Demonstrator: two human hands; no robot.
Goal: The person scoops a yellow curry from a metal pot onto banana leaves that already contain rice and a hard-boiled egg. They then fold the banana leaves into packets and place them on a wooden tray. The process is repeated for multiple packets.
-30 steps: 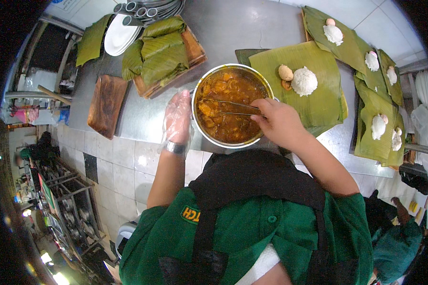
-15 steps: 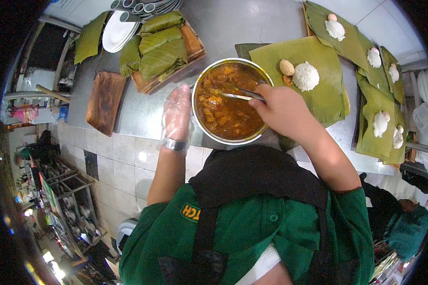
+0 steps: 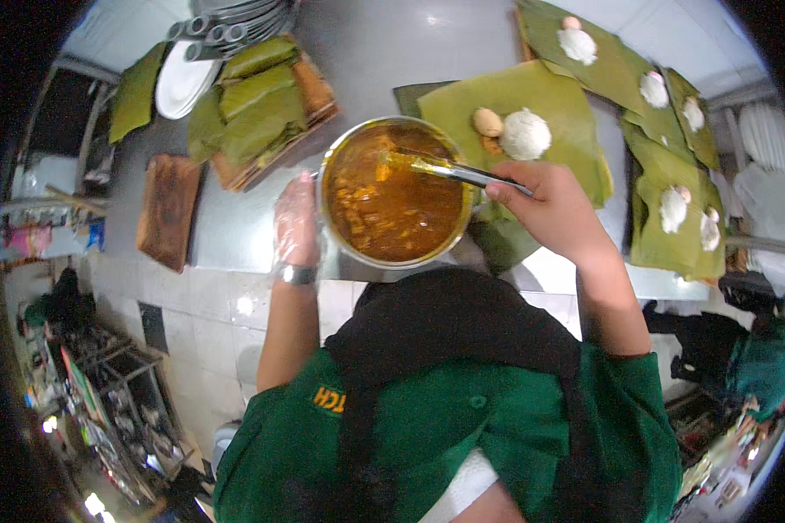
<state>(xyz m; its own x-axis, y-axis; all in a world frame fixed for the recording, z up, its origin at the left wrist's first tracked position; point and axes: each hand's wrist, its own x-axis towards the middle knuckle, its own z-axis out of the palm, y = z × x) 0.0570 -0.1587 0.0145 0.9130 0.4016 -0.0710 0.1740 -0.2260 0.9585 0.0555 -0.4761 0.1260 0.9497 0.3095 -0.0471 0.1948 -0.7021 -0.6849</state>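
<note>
A round metal pot [image 3: 392, 264] of reddish-brown stew [image 3: 401, 222] with chunks in it stands near the counter's front edge. My right hand [image 3: 541, 205] grips metal tongs [image 3: 473, 176] from the right, their sauce-coated tips over the stew beside an orange-yellow chunk [image 3: 382, 171]. Whether the tips pinch that chunk I cannot tell. In a clear plastic glove, my left hand [image 3: 296, 225] is against or close to the pot's left side, fingers stretched out. Right behind the pot, a banana leaf [image 3: 576, 109] carries a rice mound [image 3: 527, 134] and a brown egg [image 3: 488, 122].
Folded leaf parcels [image 3: 266, 105] lie on a wooden board at the left, near white plates [image 3: 183, 83] and another wooden board [image 3: 167, 209]. More leaves with rice [image 3: 672, 211] line the right side. Racks stand at the lower left; another person [image 3: 763, 357] is at the far right.
The tongs have swung to the right and their arms have come closer together. My right hand has drawn back past the pot's rim. The whole view has shifted slightly.
</note>
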